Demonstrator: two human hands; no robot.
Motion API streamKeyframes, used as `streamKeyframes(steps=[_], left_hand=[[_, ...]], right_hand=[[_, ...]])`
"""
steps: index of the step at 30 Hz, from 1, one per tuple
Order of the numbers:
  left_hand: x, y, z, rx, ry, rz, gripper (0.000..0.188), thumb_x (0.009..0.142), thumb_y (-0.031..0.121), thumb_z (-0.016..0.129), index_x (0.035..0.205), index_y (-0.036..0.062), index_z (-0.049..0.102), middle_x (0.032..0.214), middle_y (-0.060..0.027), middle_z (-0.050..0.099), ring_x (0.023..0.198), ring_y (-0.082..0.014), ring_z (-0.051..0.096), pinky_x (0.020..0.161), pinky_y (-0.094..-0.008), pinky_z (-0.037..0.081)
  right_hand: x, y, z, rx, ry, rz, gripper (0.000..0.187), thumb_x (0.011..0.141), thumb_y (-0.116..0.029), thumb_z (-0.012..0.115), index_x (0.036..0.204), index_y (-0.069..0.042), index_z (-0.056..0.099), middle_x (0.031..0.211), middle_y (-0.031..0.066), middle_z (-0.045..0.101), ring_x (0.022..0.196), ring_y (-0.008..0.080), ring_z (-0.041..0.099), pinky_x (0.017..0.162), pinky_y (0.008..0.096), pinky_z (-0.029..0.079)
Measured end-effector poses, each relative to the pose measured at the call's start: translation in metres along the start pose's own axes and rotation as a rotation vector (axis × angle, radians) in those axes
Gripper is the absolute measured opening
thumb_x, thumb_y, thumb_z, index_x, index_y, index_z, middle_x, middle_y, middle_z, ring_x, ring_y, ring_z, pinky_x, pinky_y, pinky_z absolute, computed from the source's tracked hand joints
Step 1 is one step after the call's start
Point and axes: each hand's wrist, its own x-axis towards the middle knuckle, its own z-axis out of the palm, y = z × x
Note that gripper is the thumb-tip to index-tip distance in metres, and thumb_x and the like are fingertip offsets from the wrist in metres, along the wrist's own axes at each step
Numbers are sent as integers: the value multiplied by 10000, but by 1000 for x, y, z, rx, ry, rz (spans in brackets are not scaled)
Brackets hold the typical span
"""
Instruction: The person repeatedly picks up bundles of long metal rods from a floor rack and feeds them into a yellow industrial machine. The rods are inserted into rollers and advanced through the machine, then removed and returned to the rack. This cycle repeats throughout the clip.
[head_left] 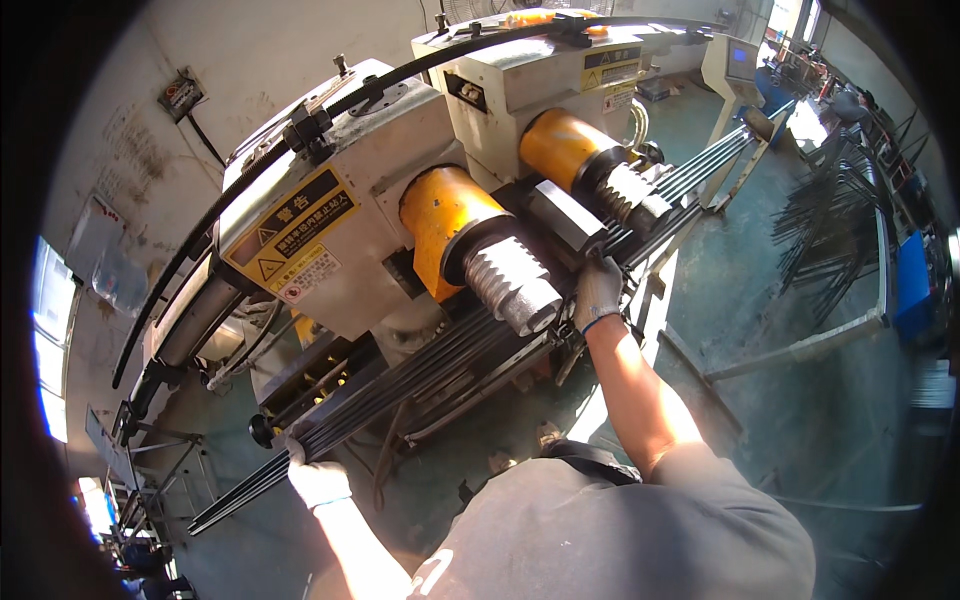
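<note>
A bundle of several long, dark metal bars runs slantwise across the front of a pale machine. Near its lower left end, my left hand, in a light glove, is closed round the bars. My gloved right hand is at the bars farther up, beside a dark steel block; its fingers are partly hidden, and it looks closed on them. Between my hands, a ridged steel roller on an orange housing sticks out above the bars. A second ridged roller with an orange housing stands beyond the block.
A black hose arches over the machine. At the far right end, a pale control box stands by the bars. Many dark rods lie piled on the right, near a metal frame. Another metal stand is at left.
</note>
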Motion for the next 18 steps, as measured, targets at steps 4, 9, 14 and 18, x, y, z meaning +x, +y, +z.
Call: streamKeyframes(steps=[4, 9, 14, 18], left_hand=[[-33, -46, 55, 33, 30, -244, 423, 1118, 365, 738, 1372, 30, 780, 1370, -124, 798, 1234, -249, 751, 1155, -372, 566], [-61, -51, 111, -113, 135, -125, 331, 1136, 319, 686, 1303, 48, 779, 1286, -126, 806, 1187, -302, 761, 1121, -525, 605], [-38, -19, 53, -58, 168, -1, 327, 1187, 237, 585, 1319, -13, 751, 1305, -167, 786, 1229, -328, 745, 1193, -489, 564], [-51, -35, 64, -95, 103, -25, 349, 1172, 274, 627, 1318, -27, 729, 1301, -179, 771, 1258, -351, 718, 1201, -551, 547]], right_hand=[[-34, -26, 4, -44, -5, 48, 365, 1133, -404, 720, 916, -117, 666, 776, -11, 614, 637, 131, 586, 526, 335, 434], [-27, -11, -65, -435, -62, -245, 459, 1167, -455, 632, 1263, -29, 777, 1052, 74, 781, 962, 210, 728, 883, 388, 563], [-40, -6, -144, -467, -98, -55, 403, 1197, -360, 610, 1304, 7, 738, 1164, 89, 798, 1051, 200, 754, 968, 356, 607], [-51, 6, -179, -463, -83, 75, 425, 1177, -432, 657, 1195, -17, 746, 1062, 50, 762, 936, 152, 715, 891, 306, 610]])
